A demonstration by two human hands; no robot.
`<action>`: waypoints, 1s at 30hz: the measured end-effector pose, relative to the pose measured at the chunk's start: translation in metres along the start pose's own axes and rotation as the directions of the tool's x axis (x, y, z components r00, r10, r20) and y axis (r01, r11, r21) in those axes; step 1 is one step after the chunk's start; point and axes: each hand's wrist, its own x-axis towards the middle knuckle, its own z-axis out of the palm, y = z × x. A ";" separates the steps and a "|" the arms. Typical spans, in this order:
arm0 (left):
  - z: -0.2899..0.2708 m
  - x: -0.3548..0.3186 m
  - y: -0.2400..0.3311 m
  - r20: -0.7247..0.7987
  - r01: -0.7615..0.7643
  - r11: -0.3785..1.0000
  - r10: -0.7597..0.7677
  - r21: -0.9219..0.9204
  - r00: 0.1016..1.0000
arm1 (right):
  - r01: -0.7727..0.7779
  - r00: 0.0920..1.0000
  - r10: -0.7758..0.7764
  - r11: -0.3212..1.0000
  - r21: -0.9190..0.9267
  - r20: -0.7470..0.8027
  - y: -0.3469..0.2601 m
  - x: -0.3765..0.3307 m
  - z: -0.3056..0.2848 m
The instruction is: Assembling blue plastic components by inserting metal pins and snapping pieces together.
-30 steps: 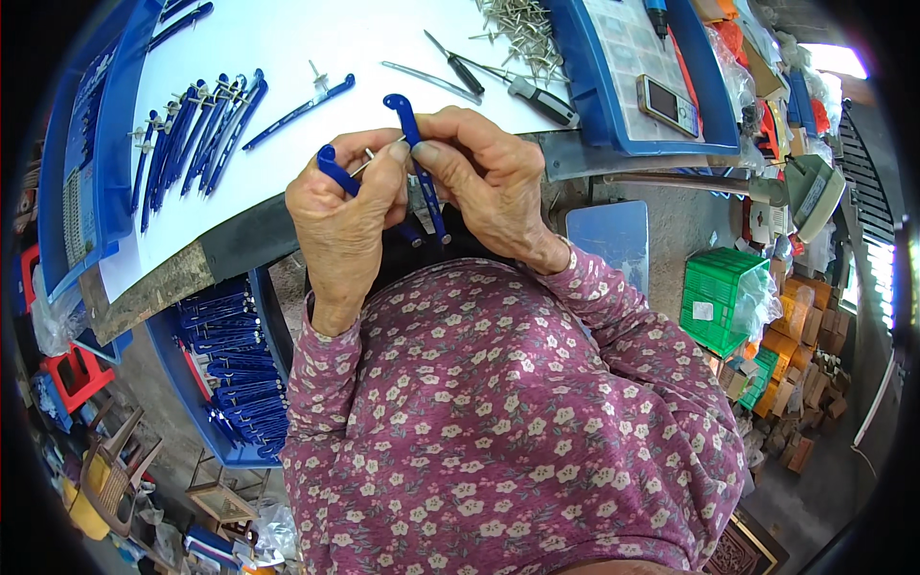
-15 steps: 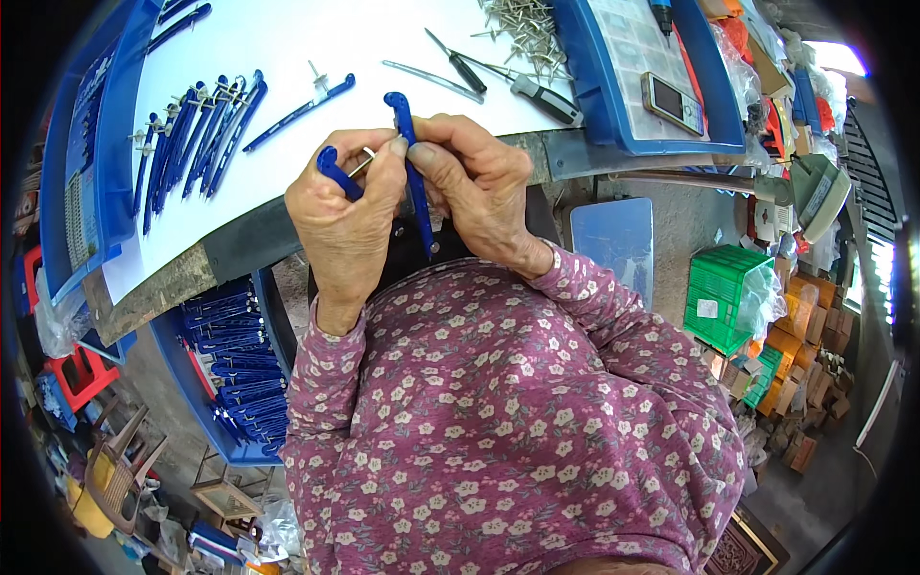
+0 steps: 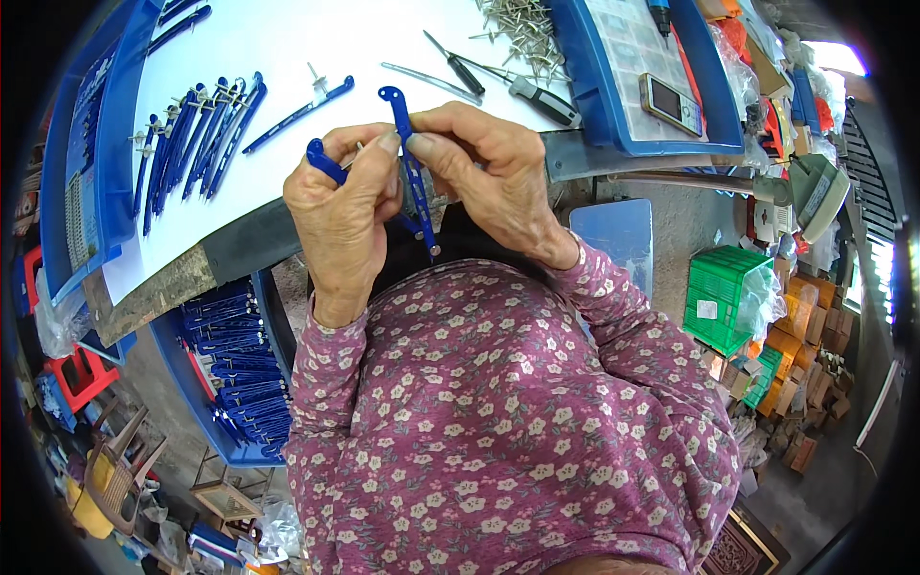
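Both hands are together just off the table's near edge. My left hand is closed around a blue plastic strip with a rounded end, and a bit of pale metal shows by its fingers. Between the fingertips of both hands stands a second slim blue strip, hooked at its top, its slotted face showing. My right hand pinches this strip near its upper part. On the white tabletop lie a row of blue strips with metal pins and a single blue strip with a pin.
Tweezers, a black-handled pointed tool, a screwdriver and a heap of metal pins lie beyond my hands. Blue trays flank the table, one holding a phone. A blue bin of strips stands lower left.
The hooked blue strip has turned so its slotted face shows. My right hand has shifted slightly right, and the lower end of the left strip has come into sight.
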 end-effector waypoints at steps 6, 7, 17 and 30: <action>0.003 -0.001 0.002 0.001 0.006 1.000 -0.006 -0.030 1.000 | 0.019 0.987 -0.007 0.997 0.071 -0.163 -0.002 0.000 0.004; 0.003 0.000 0.002 0.027 0.015 0.999 -0.014 -0.046 1.000 | 0.108 0.982 -0.110 0.994 -0.022 -0.153 -0.001 0.001 0.002; 0.000 0.002 0.006 0.083 0.147 0.977 -0.136 -0.152 0.987 | 0.607 0.774 -0.622 0.671 -0.427 0.123 0.014 0.013 -0.013; 0.001 0.010 0.010 0.144 0.050 0.999 -0.051 0.009 0.988 | 0.746 0.647 -0.689 0.481 -0.461 0.327 0.011 0.028 -0.028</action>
